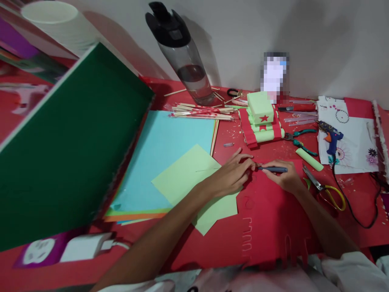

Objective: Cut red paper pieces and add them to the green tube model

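My right hand [284,172] is closed around a slim blue-grey pen-like tool [275,169], its tip pointing left. Against that tip lie the curled fingers of my left hand [234,172], one finger stretched out above them. What they pinch is too small to make out. A thin straight line [208,169] runs from the left toward this hand, over the light green paper [182,174]. Beneath both hands lies red paper [273,202] with looped outlines and cut slots. Just beyond them stands a small green and red paper model [259,109] with a star.
Yellow-handled scissors [323,190], green-handled pliers [300,140] and a blue glue gun [334,140] lie to the right. Blue paper [173,150] and a green-faced box [69,150] are left. A water bottle [190,65], wooden sticks [200,111] and a blurred phone [273,77] stand behind.
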